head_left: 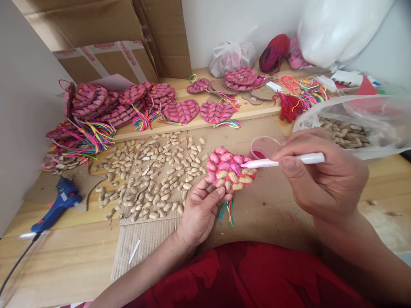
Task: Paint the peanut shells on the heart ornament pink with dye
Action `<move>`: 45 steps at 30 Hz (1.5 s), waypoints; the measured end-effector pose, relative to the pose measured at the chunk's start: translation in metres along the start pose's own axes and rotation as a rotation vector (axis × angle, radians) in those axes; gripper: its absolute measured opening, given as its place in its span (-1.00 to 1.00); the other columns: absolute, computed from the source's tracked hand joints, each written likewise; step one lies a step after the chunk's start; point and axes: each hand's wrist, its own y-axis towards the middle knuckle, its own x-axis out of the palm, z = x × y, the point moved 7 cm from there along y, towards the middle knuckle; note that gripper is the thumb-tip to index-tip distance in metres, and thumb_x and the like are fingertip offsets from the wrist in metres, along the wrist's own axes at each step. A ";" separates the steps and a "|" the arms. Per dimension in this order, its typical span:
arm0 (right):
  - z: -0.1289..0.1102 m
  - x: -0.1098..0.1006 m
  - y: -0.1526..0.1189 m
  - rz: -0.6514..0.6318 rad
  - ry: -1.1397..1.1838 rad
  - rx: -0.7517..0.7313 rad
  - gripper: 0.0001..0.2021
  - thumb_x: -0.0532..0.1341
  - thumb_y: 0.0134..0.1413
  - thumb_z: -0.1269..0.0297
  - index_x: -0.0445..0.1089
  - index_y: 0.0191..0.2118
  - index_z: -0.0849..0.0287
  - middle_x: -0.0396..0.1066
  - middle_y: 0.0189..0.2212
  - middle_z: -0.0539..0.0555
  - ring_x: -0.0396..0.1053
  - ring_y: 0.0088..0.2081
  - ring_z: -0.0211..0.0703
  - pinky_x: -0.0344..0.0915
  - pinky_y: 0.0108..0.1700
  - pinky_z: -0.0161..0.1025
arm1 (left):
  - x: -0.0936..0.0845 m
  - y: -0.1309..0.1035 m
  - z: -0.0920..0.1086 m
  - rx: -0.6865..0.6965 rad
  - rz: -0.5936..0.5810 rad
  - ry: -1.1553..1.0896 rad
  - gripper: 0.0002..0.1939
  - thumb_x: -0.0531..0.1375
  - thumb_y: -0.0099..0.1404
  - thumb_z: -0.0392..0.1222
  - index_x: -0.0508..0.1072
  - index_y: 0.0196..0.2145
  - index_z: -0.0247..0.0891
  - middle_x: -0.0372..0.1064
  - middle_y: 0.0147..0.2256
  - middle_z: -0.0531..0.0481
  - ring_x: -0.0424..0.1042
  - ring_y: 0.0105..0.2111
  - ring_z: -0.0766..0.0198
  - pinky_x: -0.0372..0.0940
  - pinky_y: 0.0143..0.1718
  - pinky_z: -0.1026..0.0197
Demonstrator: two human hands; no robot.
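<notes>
Left hand (201, 209) pinches lower edge of peanut-covered card (224, 164), held above cardboard (266, 218); right hand (324, 173) grips white marker (310, 158), tip at the card's pink peanuts (225, 157). Loose peanuts (165, 186) at left; glue gun (61, 203) on wooden table (70, 265); pink cards (182, 111) along ledge (257, 112); pale wall (224, 21) behind.

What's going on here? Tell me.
The left hand holds a red piece covered in peanuts; the right hand holds a white pen, its tip at the nuts. The upper nuts are pink, the lower ones plain. Loose peanuts lie on cardboard to the left, and more pink pieces are piled behind.
</notes>
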 end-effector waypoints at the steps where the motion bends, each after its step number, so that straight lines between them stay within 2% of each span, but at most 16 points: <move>1: 0.000 0.000 0.000 -0.010 -0.005 -0.002 -0.93 0.27 0.06 0.40 0.47 -0.32 0.08 0.45 -0.46 -0.01 0.34 -0.33 -0.11 0.27 -0.21 -0.04 | 0.000 0.000 0.000 -0.001 0.007 0.000 -0.80 0.32 0.19 -0.41 0.53 -0.20 -0.26 0.47 -0.30 0.06 0.46 -0.36 0.45 0.43 -0.25 0.39; 4: 0.000 0.002 -0.001 -0.039 -0.012 0.001 -0.94 0.27 0.07 0.40 0.46 -0.32 0.08 0.45 -0.45 -0.01 0.33 -0.33 -0.13 0.28 -0.19 -0.03 | -0.001 0.000 -0.001 -0.005 0.015 0.009 -0.79 0.34 0.17 -0.39 0.54 -0.21 -0.26 0.47 -0.30 0.06 0.46 -0.36 0.45 0.43 -0.25 0.39; 8: -0.001 0.001 -0.001 -0.017 -0.011 -0.005 -0.94 0.27 0.07 0.40 0.46 -0.33 0.09 0.45 -0.45 -0.01 0.34 -0.32 -0.13 0.27 -0.19 -0.05 | -0.002 0.000 -0.001 -0.006 0.017 0.023 -0.78 0.34 0.17 -0.38 0.53 -0.20 -0.25 0.47 -0.30 0.06 0.46 -0.35 0.44 0.43 -0.25 0.38; 15: -0.005 0.005 -0.001 -0.050 -0.045 -0.069 -0.93 0.28 0.04 0.41 0.44 -0.33 0.11 0.44 -0.46 -0.02 0.33 -0.32 -0.14 0.27 -0.19 -0.05 | -0.003 0.000 -0.001 0.008 0.025 0.033 -0.79 0.32 0.20 -0.39 0.53 -0.19 -0.25 0.47 -0.29 0.06 0.46 -0.34 0.45 0.42 -0.24 0.39; 22: -0.007 0.004 -0.001 -0.032 -0.080 -0.077 -0.92 0.27 0.07 0.38 0.45 -0.30 0.04 0.45 -0.46 -0.05 0.33 -0.33 -0.13 0.28 -0.19 -0.05 | -0.004 0.000 0.000 0.010 0.044 0.035 -0.79 0.34 0.16 -0.38 0.54 -0.21 -0.25 0.48 -0.30 0.06 0.46 -0.35 0.44 0.43 -0.25 0.39; 26: -0.008 0.006 -0.002 -0.066 -0.088 -0.099 -0.93 0.28 0.05 0.38 0.44 -0.32 0.06 0.46 -0.47 -0.04 0.35 -0.32 -0.12 0.28 -0.16 -0.05 | -0.005 0.001 0.000 0.014 0.055 0.028 -0.78 0.35 0.16 -0.38 0.54 -0.21 -0.25 0.50 -0.28 0.05 0.48 -0.33 0.43 0.43 -0.24 0.39; 40: -0.006 0.005 -0.002 -0.037 -0.052 -0.088 -0.94 0.26 0.06 0.40 0.43 -0.31 0.10 0.46 -0.45 -0.02 0.34 -0.31 -0.13 0.28 -0.18 -0.06 | -0.005 0.000 -0.002 -0.012 0.050 0.040 -0.78 0.35 0.15 -0.37 0.55 -0.21 -0.26 0.51 -0.26 0.05 0.49 -0.33 0.43 0.43 -0.26 0.41; 45: -0.005 0.005 -0.003 -0.070 -0.051 -0.079 -0.92 0.27 0.05 0.39 0.44 -0.30 0.07 0.45 -0.45 -0.03 0.36 -0.30 -0.11 0.29 -0.17 -0.06 | -0.006 0.001 -0.001 -0.003 0.045 0.037 -0.79 0.35 0.16 -0.37 0.56 -0.21 -0.25 0.52 -0.25 0.05 0.49 -0.33 0.44 0.42 -0.24 0.40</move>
